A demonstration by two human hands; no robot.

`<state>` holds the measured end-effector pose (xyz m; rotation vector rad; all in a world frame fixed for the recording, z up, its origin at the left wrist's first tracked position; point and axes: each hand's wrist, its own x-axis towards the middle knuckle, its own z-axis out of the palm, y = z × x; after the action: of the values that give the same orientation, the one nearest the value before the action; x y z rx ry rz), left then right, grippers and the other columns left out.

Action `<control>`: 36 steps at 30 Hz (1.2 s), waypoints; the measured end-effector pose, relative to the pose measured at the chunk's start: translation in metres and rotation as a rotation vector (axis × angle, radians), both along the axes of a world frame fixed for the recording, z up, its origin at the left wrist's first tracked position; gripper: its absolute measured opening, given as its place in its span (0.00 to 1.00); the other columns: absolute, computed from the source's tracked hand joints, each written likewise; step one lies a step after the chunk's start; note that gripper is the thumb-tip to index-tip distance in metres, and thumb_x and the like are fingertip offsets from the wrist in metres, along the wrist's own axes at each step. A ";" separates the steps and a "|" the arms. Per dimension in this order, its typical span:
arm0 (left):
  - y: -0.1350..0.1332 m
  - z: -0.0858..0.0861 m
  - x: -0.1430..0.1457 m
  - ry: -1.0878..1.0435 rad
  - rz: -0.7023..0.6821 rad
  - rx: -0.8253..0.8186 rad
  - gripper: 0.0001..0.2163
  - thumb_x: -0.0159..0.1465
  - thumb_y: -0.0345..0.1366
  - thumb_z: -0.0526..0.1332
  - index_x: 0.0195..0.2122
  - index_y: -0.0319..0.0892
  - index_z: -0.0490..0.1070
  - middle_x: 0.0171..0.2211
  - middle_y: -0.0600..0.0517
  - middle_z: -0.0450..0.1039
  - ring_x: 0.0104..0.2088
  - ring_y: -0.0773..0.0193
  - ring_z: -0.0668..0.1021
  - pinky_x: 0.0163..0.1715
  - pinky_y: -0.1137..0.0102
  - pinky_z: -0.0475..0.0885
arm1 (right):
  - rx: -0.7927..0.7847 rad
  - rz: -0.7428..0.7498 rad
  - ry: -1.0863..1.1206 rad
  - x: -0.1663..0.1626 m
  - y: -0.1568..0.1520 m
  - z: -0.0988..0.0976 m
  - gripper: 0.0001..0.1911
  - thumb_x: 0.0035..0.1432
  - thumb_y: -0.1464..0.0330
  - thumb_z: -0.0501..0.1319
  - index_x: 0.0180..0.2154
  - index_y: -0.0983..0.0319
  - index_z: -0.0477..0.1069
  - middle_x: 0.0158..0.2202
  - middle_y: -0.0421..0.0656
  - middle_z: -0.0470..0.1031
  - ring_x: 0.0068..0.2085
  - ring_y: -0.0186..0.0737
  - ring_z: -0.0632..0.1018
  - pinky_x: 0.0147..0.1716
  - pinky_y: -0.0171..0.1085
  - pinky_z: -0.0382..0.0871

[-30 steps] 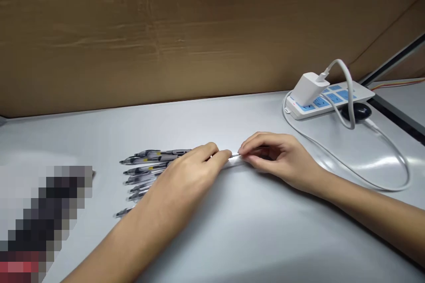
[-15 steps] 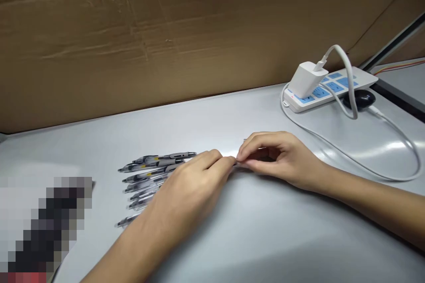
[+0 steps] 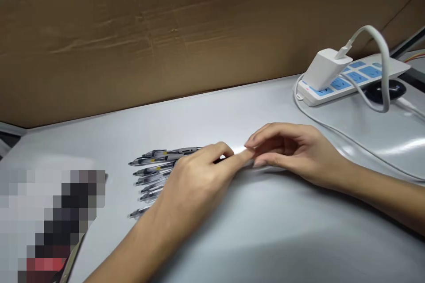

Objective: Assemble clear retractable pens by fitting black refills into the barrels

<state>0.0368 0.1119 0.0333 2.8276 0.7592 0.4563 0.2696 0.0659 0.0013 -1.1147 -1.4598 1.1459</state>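
My left hand (image 3: 199, 177) and my right hand (image 3: 292, 150) meet fingertip to fingertip low over the grey table (image 3: 232, 239). Both are pinched on a thin pale pen part (image 3: 249, 164) between them, most of it hidden by the fingers. Several clear pens with dark tips (image 3: 156, 166) lie in a row just left of my left hand, partly covered by it.
A white power strip with blue sockets (image 3: 361, 75) lies at the back right with a white charger (image 3: 327, 68) plugged in; its cable (image 3: 348, 139) loops across the table behind my right hand. A cardboard wall (image 3: 166, 31) stands behind. A blurred-out patch (image 3: 49, 221) fills the lower left.
The view has shifted, so everything sits further right and higher. My hands stay together on the small part; my right fingers have spread a little.
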 end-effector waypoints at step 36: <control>0.005 -0.007 -0.003 -0.056 -0.065 0.042 0.19 0.70 0.24 0.55 0.58 0.46 0.74 0.38 0.51 0.78 0.31 0.66 0.78 0.30 0.73 0.74 | 0.168 0.051 -0.269 0.007 0.004 -0.003 0.04 0.63 0.67 0.66 0.39 0.57 0.81 0.38 0.40 0.85 0.40 0.41 0.84 0.42 0.39 0.79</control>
<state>0.0338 0.1169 0.0258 2.8555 0.6521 0.5443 0.2764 0.0699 -0.0016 -1.1515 -1.7663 0.9125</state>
